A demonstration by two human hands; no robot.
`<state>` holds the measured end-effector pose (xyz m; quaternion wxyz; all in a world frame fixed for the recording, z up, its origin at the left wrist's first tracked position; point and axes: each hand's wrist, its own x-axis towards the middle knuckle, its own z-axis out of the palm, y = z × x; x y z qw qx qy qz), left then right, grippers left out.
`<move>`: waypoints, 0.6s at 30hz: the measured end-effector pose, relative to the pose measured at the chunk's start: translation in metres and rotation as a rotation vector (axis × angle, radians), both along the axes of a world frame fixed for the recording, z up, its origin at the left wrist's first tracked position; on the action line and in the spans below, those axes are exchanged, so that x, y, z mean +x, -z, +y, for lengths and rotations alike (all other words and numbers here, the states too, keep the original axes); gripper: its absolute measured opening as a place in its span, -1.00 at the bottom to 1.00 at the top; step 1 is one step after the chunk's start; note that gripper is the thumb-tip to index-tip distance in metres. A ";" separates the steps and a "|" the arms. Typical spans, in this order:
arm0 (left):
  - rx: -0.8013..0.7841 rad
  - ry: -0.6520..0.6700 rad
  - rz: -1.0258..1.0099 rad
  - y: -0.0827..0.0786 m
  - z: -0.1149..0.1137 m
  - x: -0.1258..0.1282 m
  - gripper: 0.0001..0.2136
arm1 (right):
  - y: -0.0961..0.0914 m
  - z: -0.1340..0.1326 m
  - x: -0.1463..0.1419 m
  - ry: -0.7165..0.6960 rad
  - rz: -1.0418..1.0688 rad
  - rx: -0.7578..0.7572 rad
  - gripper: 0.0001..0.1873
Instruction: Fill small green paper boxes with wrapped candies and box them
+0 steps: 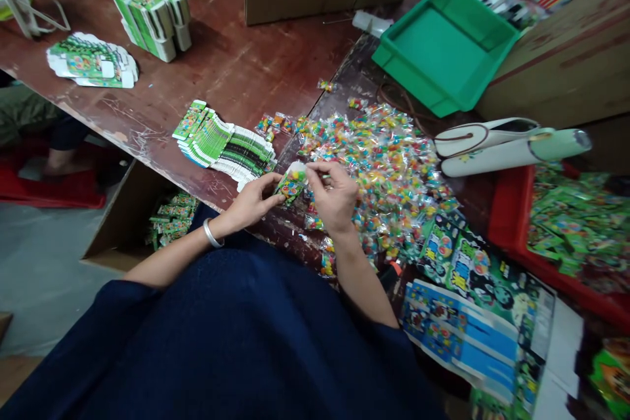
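My left hand (256, 198) grips a small green printed candy box (289, 189) between thumb and fingers, its open end facing up and right. A clear packet of coloured candy (298, 170) shows at that open end. My right hand (335, 195) is closed in a pinch at the mouth of the box; the fingertips touch the packet or the box flap, I cannot tell which. Beside the left hand lies a fanned row of flat green boxes (221, 144). A wide heap of small candy packets (378, 157) spreads behind and right of my right hand.
A green plastic tray (443, 46) stands at the back right, near a white and green pouch (512, 147). A red bin (512, 210) holds green packets. Stacked boxes (150, 16) stand back left. Below the edge, a cardboard carton (115, 223) holds green boxes. Someone's foot (62, 161) shows left.
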<state>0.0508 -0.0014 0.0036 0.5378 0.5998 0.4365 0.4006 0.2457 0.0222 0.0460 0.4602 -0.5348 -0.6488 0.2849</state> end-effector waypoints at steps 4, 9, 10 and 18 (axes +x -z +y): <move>-0.031 -0.076 -0.157 0.001 -0.001 0.004 -0.61 | -0.009 0.002 0.004 -0.082 -0.205 0.100 -0.88; -0.041 -0.070 -0.261 -0.008 0.000 0.006 -0.41 | 0.007 0.000 0.000 -0.110 0.125 -0.030 -0.82; -0.040 -0.062 -0.272 -0.010 0.001 0.006 -0.44 | 0.013 -0.002 -0.002 -0.100 0.212 -0.065 -0.78; -0.123 -0.002 -0.359 -0.008 0.006 0.009 -0.54 | 0.036 -0.009 -0.011 -0.060 0.229 0.015 -0.84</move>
